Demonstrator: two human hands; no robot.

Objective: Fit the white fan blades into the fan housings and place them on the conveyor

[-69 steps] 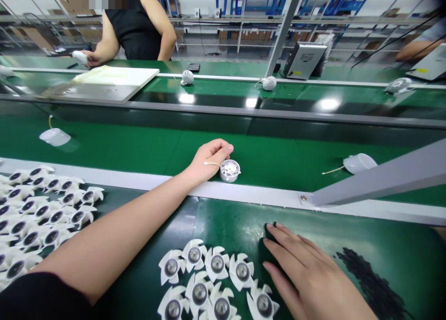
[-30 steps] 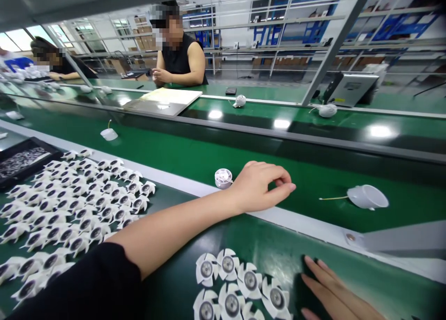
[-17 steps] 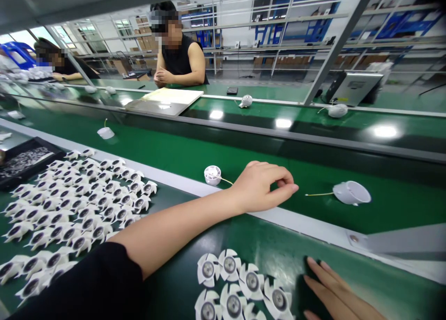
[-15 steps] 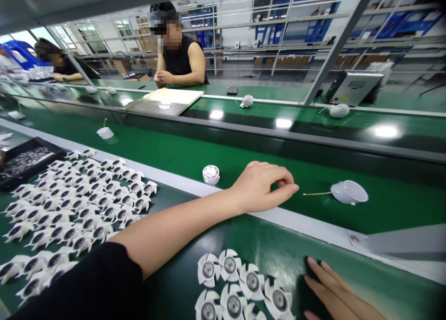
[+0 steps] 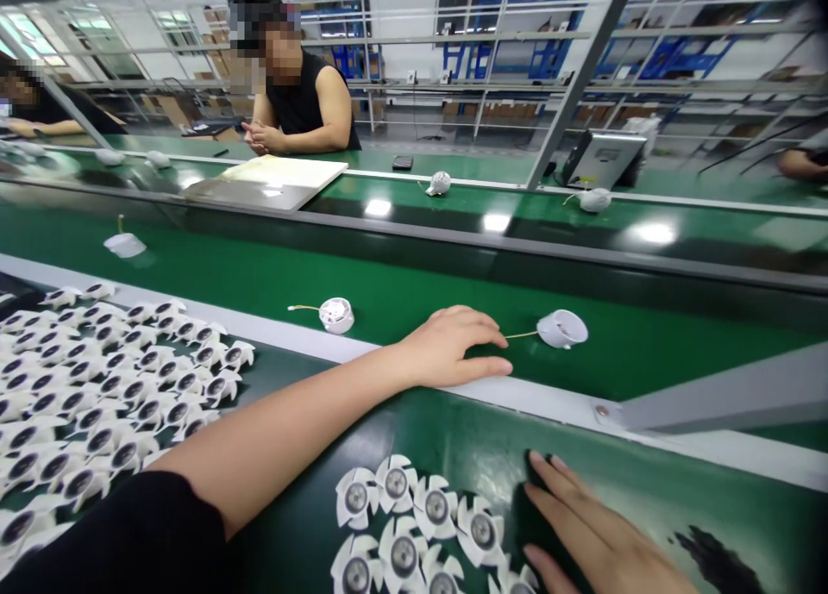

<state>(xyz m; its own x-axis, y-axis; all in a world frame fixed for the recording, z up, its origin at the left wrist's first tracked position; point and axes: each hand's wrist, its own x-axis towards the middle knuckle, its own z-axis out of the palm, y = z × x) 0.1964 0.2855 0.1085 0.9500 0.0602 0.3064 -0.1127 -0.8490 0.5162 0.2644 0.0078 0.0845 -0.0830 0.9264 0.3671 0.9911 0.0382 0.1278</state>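
Observation:
My left hand (image 5: 456,348) reaches over the green belt with thumb and fingers apart, palm down. Its fingertips are at the thin yellow wire of a white round fan housing (image 5: 569,329); whether they touch the wire I cannot tell. Behind my left wrist, another white housing (image 5: 337,316) with a wire lies on the belt. My right hand (image 5: 592,525) rests on the green worktop, fingers stretched out and holding nothing. Just left of it lies a small group of white fan impellers (image 5: 436,506) with metal-looking round centres.
Many more impellers (image 5: 129,387) cover the worktop at left. A pale rail (image 5: 259,320) separates worktop and belt. At right, a grey bracket (image 5: 724,396) crosses the belt. A further housing (image 5: 125,245) is far left. Across the line sits a person (image 5: 304,103) with hands together.
The view has turned slightly right. My left thumb and fingers have spread from a near pinch. The housing with the wire has come closer to that hand; my right hand stays on the worktop.

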